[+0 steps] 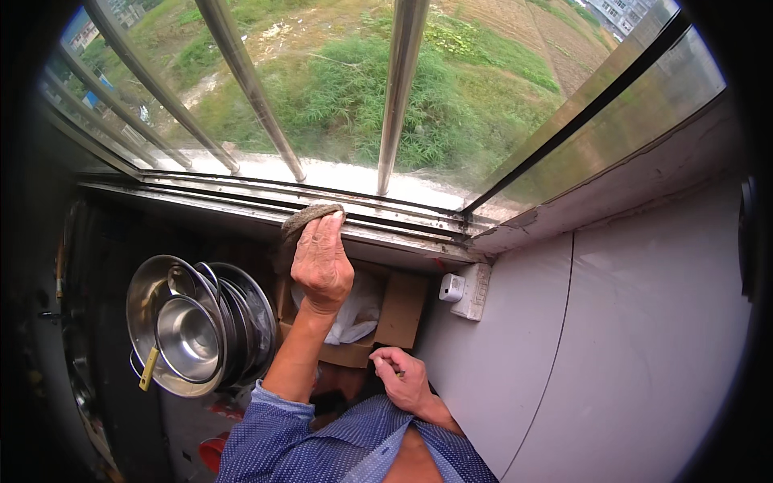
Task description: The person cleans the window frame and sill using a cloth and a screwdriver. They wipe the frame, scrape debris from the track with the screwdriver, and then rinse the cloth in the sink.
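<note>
My left hand [323, 259] grips a grey-brown scouring pad or folded cloth [311, 218], its fingers pressed against one face. The pad rests at the inner edge of the metal sliding-window track [386, 224], which is stained with dark dirt. Low in front of my shirt, near an opened cardboard box, is my right hand [403, 380], its fingers curled. A small yellowish spot shows between those fingers, too little to tell whether it is a held thing.
Stacked metal bowls and pans [187, 338] stand at the left, one with a yellow handle. The cardboard box [401, 308] holds a white plastic bag [356, 314]. A white plug adapter [452, 287] sits in a wall socket strip [474, 293]. Metal bars [403, 90] cross the window.
</note>
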Demonstrator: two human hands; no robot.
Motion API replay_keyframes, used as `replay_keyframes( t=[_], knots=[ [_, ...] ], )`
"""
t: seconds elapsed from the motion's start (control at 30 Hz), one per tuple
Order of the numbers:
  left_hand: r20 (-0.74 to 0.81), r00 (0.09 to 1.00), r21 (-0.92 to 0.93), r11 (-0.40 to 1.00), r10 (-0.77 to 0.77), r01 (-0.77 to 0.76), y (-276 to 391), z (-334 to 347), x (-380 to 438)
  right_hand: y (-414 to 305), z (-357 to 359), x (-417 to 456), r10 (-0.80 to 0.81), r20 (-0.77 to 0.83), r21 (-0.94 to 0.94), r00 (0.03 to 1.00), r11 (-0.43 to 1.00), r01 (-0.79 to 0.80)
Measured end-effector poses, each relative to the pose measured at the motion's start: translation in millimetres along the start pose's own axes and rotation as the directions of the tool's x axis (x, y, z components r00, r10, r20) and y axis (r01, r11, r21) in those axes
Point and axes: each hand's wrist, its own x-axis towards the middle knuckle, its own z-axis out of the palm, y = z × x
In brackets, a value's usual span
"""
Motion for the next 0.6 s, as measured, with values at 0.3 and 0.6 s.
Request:
replay_keyframes(
  t=[0.3,0.6],
  knots=[
    [0.078,0.992,-0.215,0.973,0.099,-0.080,54,28,-6,5,1,0,-0.026,-0.007,0.002,1.000,1.000,0.026],
    [0.117,0.974,-0.441,0.889,0.195,-0.125,98,52,-6,8,1,0,0.024,-0.012,-0.049,1.000,0.999,-0.024]
  ],
)
